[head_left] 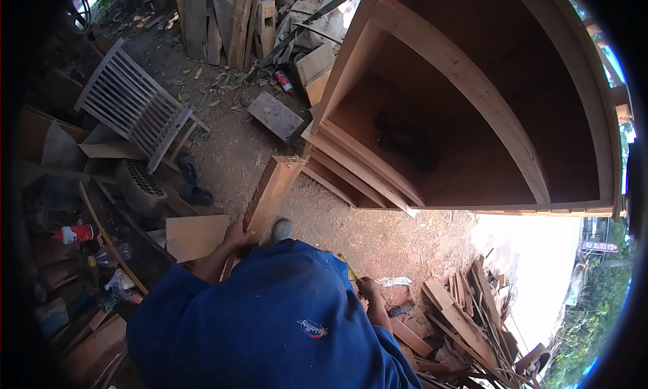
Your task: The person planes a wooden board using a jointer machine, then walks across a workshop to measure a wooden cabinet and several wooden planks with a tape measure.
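My left hand (239,236) is closed round the edge of a thick wooden plank (268,193). The plank slants up and away from me, and its far end is close to the lower corner of a large wooden cabinet frame (358,161). Its near part is hidden behind my body in the blue shirt. On my other side, my right hand (366,289) is low by my hip with its fingers curled. A thin yellow strip (351,274) shows beside that hand, partly covered by the shirt. What the right fingers hold is too small to make out.
Scrap wood (466,315) lies heaped at the lower right. A slatted chair (138,102) and a red-and-white bottle (74,234) are on the left. A wooden block (275,117) and a red can (284,82) lie on the dirt ahead, before leaning boards (233,24).
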`<act>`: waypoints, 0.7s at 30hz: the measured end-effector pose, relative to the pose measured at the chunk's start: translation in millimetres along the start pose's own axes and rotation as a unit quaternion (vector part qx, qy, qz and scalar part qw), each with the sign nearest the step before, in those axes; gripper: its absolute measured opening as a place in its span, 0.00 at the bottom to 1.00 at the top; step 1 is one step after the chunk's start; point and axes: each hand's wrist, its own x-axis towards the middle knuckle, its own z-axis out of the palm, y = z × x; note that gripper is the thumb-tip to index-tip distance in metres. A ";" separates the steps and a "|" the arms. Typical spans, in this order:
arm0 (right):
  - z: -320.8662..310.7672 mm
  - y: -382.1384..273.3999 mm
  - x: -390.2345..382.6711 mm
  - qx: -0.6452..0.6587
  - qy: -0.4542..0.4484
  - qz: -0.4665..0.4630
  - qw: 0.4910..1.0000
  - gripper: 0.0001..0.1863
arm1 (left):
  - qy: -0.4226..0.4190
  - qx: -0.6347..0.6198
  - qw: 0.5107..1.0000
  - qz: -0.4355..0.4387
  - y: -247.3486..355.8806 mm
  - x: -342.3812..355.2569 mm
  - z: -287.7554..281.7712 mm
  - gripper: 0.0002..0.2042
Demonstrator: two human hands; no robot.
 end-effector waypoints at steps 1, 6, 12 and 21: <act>15.7 33.9 -13.0 -0.030 -0.013 0.045 0.998 0.19 | -0.032 0.012 0.999 0.004 1.9 6.0 5.6 0.37; 50.3 61.0 -67.3 0.020 -0.009 0.090 0.996 0.19 | -0.102 0.061 0.992 0.045 7.6 17.4 18.3 0.37; 74.9 91.3 -4.4 -0.120 0.101 -0.269 0.950 0.17 | -0.133 0.124 0.975 0.129 37.6 39.0 38.0 0.34; 44.4 48.6 -12.7 -0.146 0.133 -0.211 0.957 0.12 | -0.154 0.201 0.941 0.225 91.1 52.0 43.6 0.26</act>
